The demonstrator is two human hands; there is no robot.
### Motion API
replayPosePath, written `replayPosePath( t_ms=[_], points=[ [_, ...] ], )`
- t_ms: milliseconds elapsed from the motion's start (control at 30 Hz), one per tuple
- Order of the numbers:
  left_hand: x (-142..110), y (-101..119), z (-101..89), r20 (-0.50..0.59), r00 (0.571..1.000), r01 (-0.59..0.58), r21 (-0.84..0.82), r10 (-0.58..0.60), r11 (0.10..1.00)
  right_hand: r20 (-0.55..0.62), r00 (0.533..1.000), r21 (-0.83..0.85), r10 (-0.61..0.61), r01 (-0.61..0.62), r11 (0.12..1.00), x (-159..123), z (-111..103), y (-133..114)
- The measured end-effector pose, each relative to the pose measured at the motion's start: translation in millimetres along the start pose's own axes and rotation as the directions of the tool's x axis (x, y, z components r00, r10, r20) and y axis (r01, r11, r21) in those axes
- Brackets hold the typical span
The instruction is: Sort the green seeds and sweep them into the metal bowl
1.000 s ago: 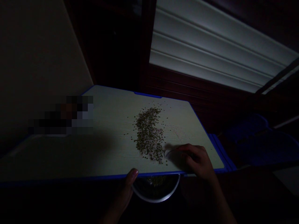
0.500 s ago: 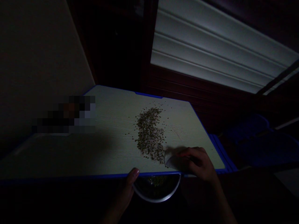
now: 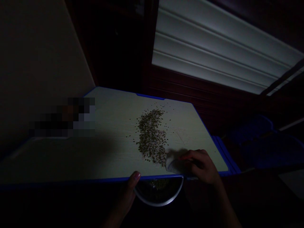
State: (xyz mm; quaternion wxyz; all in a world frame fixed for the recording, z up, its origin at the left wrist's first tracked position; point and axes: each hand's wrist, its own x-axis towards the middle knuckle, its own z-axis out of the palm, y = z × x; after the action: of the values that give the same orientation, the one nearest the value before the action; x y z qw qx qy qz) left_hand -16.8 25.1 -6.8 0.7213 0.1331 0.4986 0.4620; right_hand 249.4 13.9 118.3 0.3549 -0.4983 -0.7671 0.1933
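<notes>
1. Dim light. Small dark seeds (image 3: 150, 134) lie in a loose, uneven patch on the pale, blue-edged table (image 3: 114, 104), strays around it.
2. My right hand (image 3: 201, 165) is closed in a pinch on a pale, curved piece (image 3: 171, 165), just beside the patch's near end; what it is, I can't tell.
3. My left hand (image 3: 129, 188) is at the near edge, thumb up, beside the metal-looking bowl (image 3: 163, 203); fingers hidden, so I can't tell whether I'm gripping the rim.
4. Judgement: seeds light, dry, quick to scatter; better herded than pinched.
5. The piece looks thin and light; best held at the end away from the seeds.
</notes>
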Motion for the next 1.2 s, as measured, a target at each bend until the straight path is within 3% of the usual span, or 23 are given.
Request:
replayPosePath(
  t_ms=[100,233,467,667,833,967,1100,1200],
  points=[
    [-4.1,2.6,1.5,0.002,1.000,0.031,-0.066,-0.031,0.997,-0.026,0.999,-0.009,0.037,-0.037,0.999,1.0,0.5,-0.8],
    [-2.1,0.4,-2.2,0.103,0.995,0.019,-0.047,-0.014,0.999,-0.010,0.999,0.016,0.042,-0.042,0.999,2.3,0.7,-4.6],
    [0.9,-1.0,-2.3,0.082,0.997,0.001,-0.058,0.004,0.998,0.063,0.998,0.057,-0.017,0.014,0.998,3.1,1.1,-4.9],
    [-1.0,0.6,-2.7,0.167,0.986,0.023,-0.031,-0.018,0.999,0.048,0.999,0.047,0.013,-0.016,0.999,-0.5,-0.9,-1.5],
    [2.0,-1.6,-5.7,0.102,0.995,0.010,-0.003,-0.009,1.000,0.097,0.995,0.093,-0.036,0.027,0.995,0.5,0.2,-3.6],
    [2.3,-3.5,-5.1,0.131,0.991,-0.006,-0.063,0.014,0.998,0.127,0.992,0.088,-0.027,0.015,0.996,1.0,1.2,-5.1],
    [3.8,-4.0,-5.9,0.052,0.999,0.007,-0.030,-0.006,1.000,0.108,0.994,0.085,-0.025,0.016,0.996,-0.3,2.0,-1.4],
    [4.9,-4.3,-8.0,0.093,0.996,0.006,-0.009,-0.005,1.000,0.128,0.991,0.113,-0.040,0.025,0.993,-0.4,2.7,0.5]
  ],
)
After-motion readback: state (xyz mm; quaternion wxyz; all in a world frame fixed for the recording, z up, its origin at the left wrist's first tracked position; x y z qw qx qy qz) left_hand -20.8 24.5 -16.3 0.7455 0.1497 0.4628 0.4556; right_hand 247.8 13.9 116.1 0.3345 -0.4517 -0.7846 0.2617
